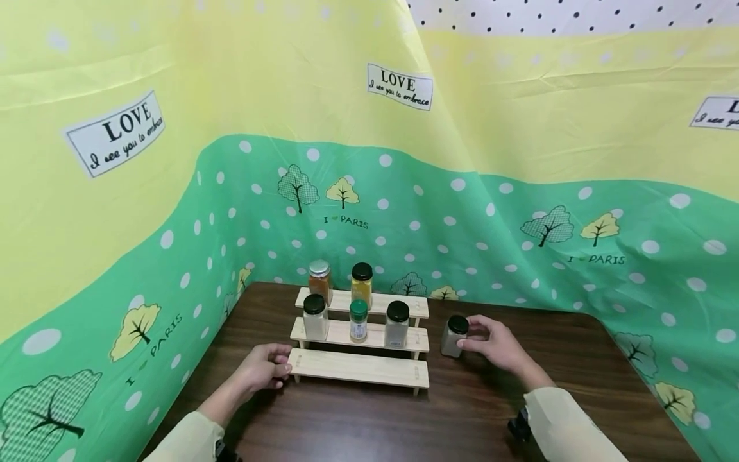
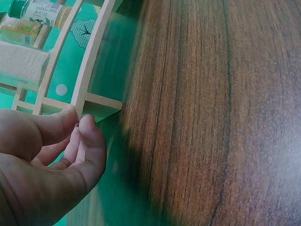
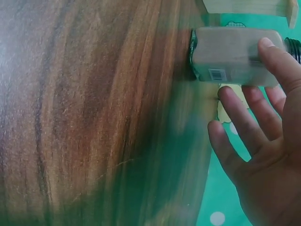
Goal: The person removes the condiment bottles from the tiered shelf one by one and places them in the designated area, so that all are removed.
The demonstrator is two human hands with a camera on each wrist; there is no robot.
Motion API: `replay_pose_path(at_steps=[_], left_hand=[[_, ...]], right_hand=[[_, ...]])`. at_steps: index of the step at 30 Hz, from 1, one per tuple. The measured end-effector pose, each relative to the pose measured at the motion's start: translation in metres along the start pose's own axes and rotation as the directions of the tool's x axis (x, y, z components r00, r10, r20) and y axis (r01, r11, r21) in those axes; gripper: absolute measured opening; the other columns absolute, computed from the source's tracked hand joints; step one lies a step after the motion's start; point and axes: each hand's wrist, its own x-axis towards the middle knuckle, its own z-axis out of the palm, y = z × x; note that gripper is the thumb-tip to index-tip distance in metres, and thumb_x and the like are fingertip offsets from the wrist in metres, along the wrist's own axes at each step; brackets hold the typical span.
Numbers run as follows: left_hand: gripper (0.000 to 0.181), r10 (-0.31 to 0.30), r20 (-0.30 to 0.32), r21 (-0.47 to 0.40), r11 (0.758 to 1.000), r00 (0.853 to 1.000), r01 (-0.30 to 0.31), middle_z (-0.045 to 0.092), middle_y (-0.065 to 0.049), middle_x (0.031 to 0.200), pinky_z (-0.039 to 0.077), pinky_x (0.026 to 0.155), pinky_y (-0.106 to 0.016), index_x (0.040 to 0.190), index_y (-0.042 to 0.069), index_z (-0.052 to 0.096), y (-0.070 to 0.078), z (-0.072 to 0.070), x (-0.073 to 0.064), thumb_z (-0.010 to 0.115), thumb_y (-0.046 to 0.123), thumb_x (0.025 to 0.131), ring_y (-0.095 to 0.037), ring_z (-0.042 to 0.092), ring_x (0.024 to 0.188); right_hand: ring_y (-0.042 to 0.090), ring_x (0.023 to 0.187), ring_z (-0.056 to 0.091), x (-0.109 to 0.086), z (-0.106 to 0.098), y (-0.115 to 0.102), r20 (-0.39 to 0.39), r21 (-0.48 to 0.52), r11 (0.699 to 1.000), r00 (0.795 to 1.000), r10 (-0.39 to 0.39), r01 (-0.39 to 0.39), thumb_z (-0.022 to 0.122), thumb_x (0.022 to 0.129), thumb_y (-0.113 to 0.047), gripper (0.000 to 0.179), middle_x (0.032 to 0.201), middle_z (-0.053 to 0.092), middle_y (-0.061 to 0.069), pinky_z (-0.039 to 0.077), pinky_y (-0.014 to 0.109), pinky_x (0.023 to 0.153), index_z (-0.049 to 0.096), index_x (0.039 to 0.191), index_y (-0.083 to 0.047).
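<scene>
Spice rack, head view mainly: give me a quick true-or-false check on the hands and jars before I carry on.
1. The left hand grips the left end of the front tier. True.
2. Two jars stand on the front tier. False: no jar stands on it.
3. On the middle tier, the green-capped jar stands between a pale jar and a grey jar. True.
4. The right hand holds a jar with a silver cap. False: the held jar has a black cap.
5. The silver-capped jar stands on the back tier. True.
</scene>
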Motion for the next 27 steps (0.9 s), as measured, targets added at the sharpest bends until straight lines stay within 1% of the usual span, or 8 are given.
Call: replay_pose_path(at_steps=[4,7,9,11,15,17,22,27], left_hand=[[0.045,0.008,0.01,-0.002,1.0,1.0,-0.008,0.06,-0.015,0.103,0.057,0.06,-0.036,0.135,-0.008,0.057,0.003,0.0,0.001,0.067,-0.011,0.091,-0.024,0.065,0.075],[0.046,0.009,0.021,0.001,1.0,1.0,-0.009,0.06,-0.015,0.102,0.057,0.061,-0.036,0.135,-0.009,0.056,0.005,0.0,0.002,0.067,-0.011,0.091,-0.023,0.065,0.075],[0.045,0.012,0.021,0.0,1.0,1.0,-0.012,0.06,-0.015,0.102,0.057,0.06,-0.036,0.135,-0.009,0.056,0.006,0.0,0.003,0.067,-0.012,0.091,-0.023,0.065,0.075],[0.045,0.015,0.022,-0.004,1.0,1.0,-0.015,0.059,-0.015,0.101,0.057,0.06,-0.035,0.134,-0.009,0.057,0.007,0.0,0.004,0.067,-0.012,0.091,-0.023,0.065,0.075],[0.045,0.021,0.023,-0.004,1.0,1.0,-0.021,0.058,-0.015,0.1,0.057,0.059,-0.034,0.133,-0.01,0.057,0.007,0.0,0.004,0.067,-0.014,0.089,-0.023,0.065,0.074],[0.045,0.02,0.024,0.002,1.0,1.0,-0.02,0.058,-0.015,0.099,0.057,0.058,-0.034,0.133,-0.01,0.057,0.006,0.0,0.003,0.067,-0.015,0.089,-0.023,0.065,0.073],[0.044,0.01,0.027,0.008,1.0,1.0,-0.01,0.058,-0.014,0.099,0.057,0.059,-0.035,0.133,-0.01,0.057,0.006,0.0,0.001,0.066,-0.014,0.09,-0.023,0.065,0.075],[0.043,-0.011,0.024,0.005,1.0,1.0,0.011,0.058,-0.015,0.1,0.058,0.06,-0.035,0.133,-0.009,0.057,0.004,-0.001,-0.001,0.066,-0.013,0.091,-0.023,0.065,0.076]], right_hand=[[0.034,0.112,0.07,0.001,-0.002,-0.003,0.002,-0.017,1.0,1.0,0.012,-0.011,0.084,0.087,-0.03,0.057,0.124,0.069,0.018,0.061,0.038,0.086,0.061,0.131,-0.003],[0.033,0.11,0.07,0.003,-0.004,-0.005,0.005,-0.049,0.999,1.0,0.022,-0.022,0.085,0.086,-0.031,0.057,0.123,0.069,0.018,0.061,0.043,0.086,0.061,0.13,-0.003],[0.032,0.108,0.071,0.004,-0.005,-0.009,0.011,-0.102,0.995,1.0,0.014,-0.013,0.085,0.086,-0.032,0.057,0.12,0.07,0.017,0.06,0.045,0.086,0.062,0.128,-0.003],[0.031,0.108,0.07,0.005,-0.008,-0.013,0.025,-0.178,0.984,1.0,-0.008,0.013,0.086,0.085,-0.033,0.058,0.118,0.071,0.015,0.058,0.048,0.088,0.062,0.128,-0.003],[0.032,0.111,0.066,0.003,-0.015,-0.027,0.069,-0.327,0.941,0.996,-0.064,0.083,0.086,0.084,-0.037,0.064,0.118,0.07,0.012,0.054,0.052,0.09,0.061,0.132,-0.002],[0.035,0.113,0.064,0.002,-0.02,-0.038,0.089,-0.36,0.925,0.992,-0.093,0.12,0.085,0.085,-0.037,0.067,0.122,0.069,0.014,0.054,0.054,0.092,0.059,0.135,-0.001],[0.039,0.121,0.061,0.005,-0.029,-0.073,0.105,-0.371,0.907,0.98,-0.171,0.198,0.082,0.088,-0.035,0.066,0.133,0.064,0.019,0.052,0.057,0.097,0.057,0.139,-0.001],[0.039,0.122,0.061,0.014,-0.025,-0.115,0.125,-0.362,0.895,0.965,-0.23,0.26,0.079,0.09,-0.043,0.066,0.135,0.063,0.016,0.052,0.057,0.097,0.057,0.14,-0.006]])
